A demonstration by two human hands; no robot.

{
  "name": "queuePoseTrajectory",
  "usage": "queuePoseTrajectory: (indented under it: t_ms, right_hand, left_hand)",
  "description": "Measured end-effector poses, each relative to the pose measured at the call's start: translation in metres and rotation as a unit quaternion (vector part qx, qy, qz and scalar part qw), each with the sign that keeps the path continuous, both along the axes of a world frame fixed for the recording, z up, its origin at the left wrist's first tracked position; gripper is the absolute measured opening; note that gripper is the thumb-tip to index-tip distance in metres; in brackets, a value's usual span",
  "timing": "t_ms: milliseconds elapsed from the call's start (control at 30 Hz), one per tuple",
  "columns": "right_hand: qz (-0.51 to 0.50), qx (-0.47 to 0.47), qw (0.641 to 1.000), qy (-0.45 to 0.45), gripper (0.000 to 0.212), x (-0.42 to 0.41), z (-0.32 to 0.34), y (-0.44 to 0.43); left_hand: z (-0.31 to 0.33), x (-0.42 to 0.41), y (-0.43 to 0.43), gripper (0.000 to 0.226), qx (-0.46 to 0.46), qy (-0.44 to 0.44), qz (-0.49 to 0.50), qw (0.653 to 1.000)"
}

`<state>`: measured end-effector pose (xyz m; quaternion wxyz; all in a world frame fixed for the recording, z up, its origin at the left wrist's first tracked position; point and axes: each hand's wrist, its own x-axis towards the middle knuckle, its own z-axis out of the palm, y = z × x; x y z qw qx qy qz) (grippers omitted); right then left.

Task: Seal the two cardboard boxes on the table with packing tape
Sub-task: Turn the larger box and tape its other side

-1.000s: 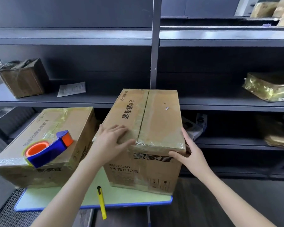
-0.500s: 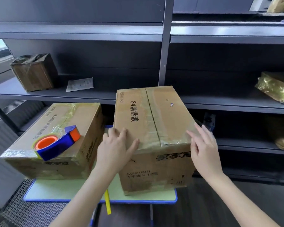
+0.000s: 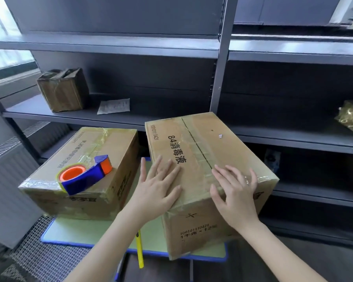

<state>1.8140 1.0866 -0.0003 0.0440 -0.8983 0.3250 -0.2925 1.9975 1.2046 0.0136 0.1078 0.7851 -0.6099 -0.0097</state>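
While the left hand [image 3: 159, 190] and right hand [image 3: 235, 193], spread flat, apparently smooth tape [image 3: 200, 153] on the box [image 3: 228, 143], the dispenser [image 3: 84, 177] to their left awaits pickup.

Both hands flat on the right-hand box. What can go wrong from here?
1. The right box sits at the front edge of the table and seems to overhang it. Pressure from the left hand and right hand may tip or slide it off.
2. The yellow knife pokes past the same edge under the left forearm; a sweep could knock it down.
3. The tape dispenser lies near the front edge of the left box; a bump might dislodge it.
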Motion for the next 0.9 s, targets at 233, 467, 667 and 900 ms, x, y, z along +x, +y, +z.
queuePoseTrajectory:
  t_ms: [233,467,667,900]
  right_hand:
    - [0.097,0.059,0.993,-0.023,0.039,-0.039,0.017,-0.06]
    - [0.009,0.068,0.995,0.074,0.038,-0.023,0.027,-0.048]
    - [-0.041,0.101,0.972,0.208,0.094,-0.002,0.029,0.003]
    - [0.004,0.077,0.942,0.327,0.109,0.011,0.024,0.012]
  left_hand:
    - [0.005,-0.049,0.003,0.052,-0.005,-0.003,-0.093,0.996]
    - [0.01,-0.04,-0.011,0.051,-0.026,0.028,-0.186,0.982]
    - [0.008,-0.014,-0.028,0.051,-0.069,0.018,-0.088,0.994]
    - [0.004,0.032,-0.038,0.062,-0.028,-0.031,0.056,0.998]
